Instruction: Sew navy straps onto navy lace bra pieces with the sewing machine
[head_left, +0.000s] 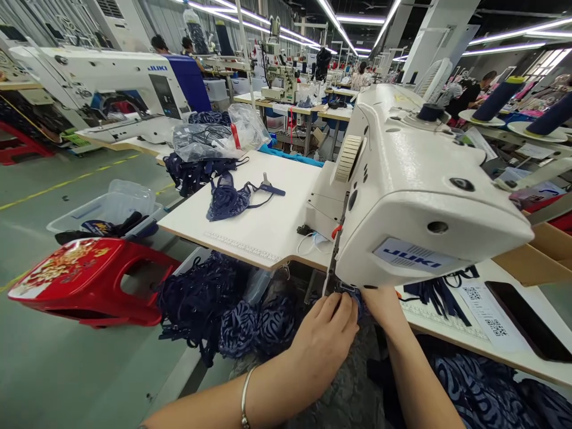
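A white JUKI sewing machine [415, 190] stands on the white table [268, 220]. Under its head, both my hands meet at the needle area. My left hand [324, 336] has a silver bracelet on the wrist, and its fingers are curled and pinched on a small piece of navy fabric [351, 292]. My right hand [379, 304] is mostly hidden under the machine head; its fingers press on the same fabric. A finished navy garment [227, 199] with straps lies on the table to the left.
A heap of navy patterned pieces [223, 316] fills a bin under the table. A red plastic stool [89, 280] and a clear tub [111, 208] stand on the floor at left. A black phone [527, 322] and QR sheet [487, 310] lie at right. Other people work at machines behind.
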The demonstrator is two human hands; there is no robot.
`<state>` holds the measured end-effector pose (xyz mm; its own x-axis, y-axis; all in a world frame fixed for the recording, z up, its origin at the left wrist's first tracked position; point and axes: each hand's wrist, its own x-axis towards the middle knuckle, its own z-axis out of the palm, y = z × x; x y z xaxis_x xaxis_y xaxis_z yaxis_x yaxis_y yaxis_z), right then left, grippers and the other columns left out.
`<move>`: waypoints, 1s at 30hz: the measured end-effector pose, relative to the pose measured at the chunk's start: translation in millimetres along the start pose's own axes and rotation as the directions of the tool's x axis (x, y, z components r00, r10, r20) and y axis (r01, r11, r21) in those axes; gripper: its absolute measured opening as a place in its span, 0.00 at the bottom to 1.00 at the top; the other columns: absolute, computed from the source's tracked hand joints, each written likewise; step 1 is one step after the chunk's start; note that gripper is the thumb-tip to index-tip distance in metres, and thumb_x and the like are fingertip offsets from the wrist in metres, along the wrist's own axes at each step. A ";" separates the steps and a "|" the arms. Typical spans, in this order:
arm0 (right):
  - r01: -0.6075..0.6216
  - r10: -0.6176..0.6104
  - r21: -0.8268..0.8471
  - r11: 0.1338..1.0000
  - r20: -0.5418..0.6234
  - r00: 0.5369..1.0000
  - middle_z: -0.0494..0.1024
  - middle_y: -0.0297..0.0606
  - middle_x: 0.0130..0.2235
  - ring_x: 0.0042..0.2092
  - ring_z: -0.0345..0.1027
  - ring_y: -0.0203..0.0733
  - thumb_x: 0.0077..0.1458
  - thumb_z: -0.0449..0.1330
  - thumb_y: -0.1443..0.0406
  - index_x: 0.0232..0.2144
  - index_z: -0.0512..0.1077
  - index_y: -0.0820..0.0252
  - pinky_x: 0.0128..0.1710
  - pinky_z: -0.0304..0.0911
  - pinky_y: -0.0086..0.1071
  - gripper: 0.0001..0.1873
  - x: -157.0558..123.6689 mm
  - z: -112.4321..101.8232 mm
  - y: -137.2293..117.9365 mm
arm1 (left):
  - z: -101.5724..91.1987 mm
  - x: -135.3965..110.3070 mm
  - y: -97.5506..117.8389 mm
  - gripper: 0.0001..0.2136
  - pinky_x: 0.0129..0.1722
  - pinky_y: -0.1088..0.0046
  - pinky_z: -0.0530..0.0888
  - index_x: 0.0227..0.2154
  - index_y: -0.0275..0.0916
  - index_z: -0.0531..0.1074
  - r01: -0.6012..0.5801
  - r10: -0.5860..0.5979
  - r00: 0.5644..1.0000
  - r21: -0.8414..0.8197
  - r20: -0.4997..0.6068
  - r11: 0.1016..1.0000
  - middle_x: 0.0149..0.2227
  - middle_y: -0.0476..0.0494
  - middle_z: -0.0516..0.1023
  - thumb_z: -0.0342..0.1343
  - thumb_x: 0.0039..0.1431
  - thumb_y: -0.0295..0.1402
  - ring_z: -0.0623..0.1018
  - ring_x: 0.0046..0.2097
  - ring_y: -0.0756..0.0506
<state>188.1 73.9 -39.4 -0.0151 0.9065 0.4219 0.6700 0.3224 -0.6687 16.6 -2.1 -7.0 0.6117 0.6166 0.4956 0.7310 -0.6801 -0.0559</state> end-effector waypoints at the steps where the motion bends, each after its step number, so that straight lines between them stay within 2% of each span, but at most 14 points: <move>1: 0.004 -0.004 0.002 1.000 0.003 1.000 0.76 0.43 0.49 0.49 0.71 0.47 0.61 0.57 0.59 0.48 0.72 0.60 0.50 0.66 0.45 0.15 -0.1 0.1 0.3 | -0.3 0.9 -0.3 0.15 0.53 0.66 0.69 0.53 0.30 0.68 0.001 -0.001 1.000 -0.008 0.007 1.000 0.51 0.38 0.74 0.48 0.67 0.31 0.72 0.52 0.43; 3: 0.006 -0.006 0.002 1.000 0.004 1.000 0.75 0.43 0.49 0.48 0.71 0.46 0.62 0.57 0.59 0.47 0.72 0.60 0.49 0.67 0.45 0.15 0.4 1.4 0.6 | -1.0 3.2 -1.3 0.15 0.53 0.67 0.69 0.52 0.29 0.68 0.002 -0.002 1.000 -0.020 0.003 1.000 0.50 0.38 0.74 0.48 0.67 0.32 0.72 0.52 0.43; 5: 0.005 -0.005 -0.001 1.000 0.000 1.000 0.77 0.45 0.46 0.47 0.71 0.49 0.62 0.56 0.61 0.44 0.74 0.59 0.48 0.68 0.46 0.12 1.8 3.3 0.3 | -1.0 5.5 -2.4 0.15 0.53 0.67 0.69 0.52 0.29 0.69 0.005 -0.005 1.000 -0.024 0.000 1.000 0.50 0.37 0.75 0.48 0.67 0.32 0.73 0.52 0.43; 10: 0.002 -0.003 -0.016 1.000 -0.008 1.000 0.81 0.46 0.38 0.47 0.71 0.55 0.56 0.54 0.66 0.39 0.77 0.59 0.49 0.67 0.49 0.12 3.7 4.9 -1.3 | 1.2 7.1 -3.3 0.16 0.53 0.67 0.69 0.53 0.30 0.68 0.005 -0.004 1.000 -0.037 0.026 0.999 0.51 0.38 0.74 0.49 0.67 0.33 0.72 0.52 0.42; 23: 0.017 -0.017 -0.059 0.998 -0.003 1.000 0.82 0.45 0.36 0.47 0.72 0.55 0.54 0.52 0.66 0.36 0.77 0.59 0.49 0.68 0.48 0.13 5.7 2.9 -3.8 | -2.4 6.9 -2.0 0.16 0.51 0.67 0.68 0.52 0.29 0.69 -0.022 0.022 1.000 0.049 -0.003 0.999 0.50 0.38 0.75 0.47 0.68 0.32 0.72 0.51 0.43; 30: 0.070 -0.071 -0.054 0.996 -0.010 0.997 0.81 0.47 0.39 0.48 0.71 0.57 0.54 0.53 0.63 0.39 0.76 0.58 0.49 0.67 0.50 0.14 6.9 0.7 -8.0 | -4.2 3.7 -1.1 0.16 0.51 0.66 0.68 0.52 0.30 0.69 0.043 -0.042 0.999 0.039 -0.021 0.998 0.51 0.36 0.74 0.48 0.67 0.34 0.73 0.51 0.42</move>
<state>182.1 77.8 -31.6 -0.0549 0.8787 0.4743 0.7065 0.3698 -0.6034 16.8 -0.7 -1.5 0.5737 0.6362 0.5160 0.7678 -0.6371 -0.0681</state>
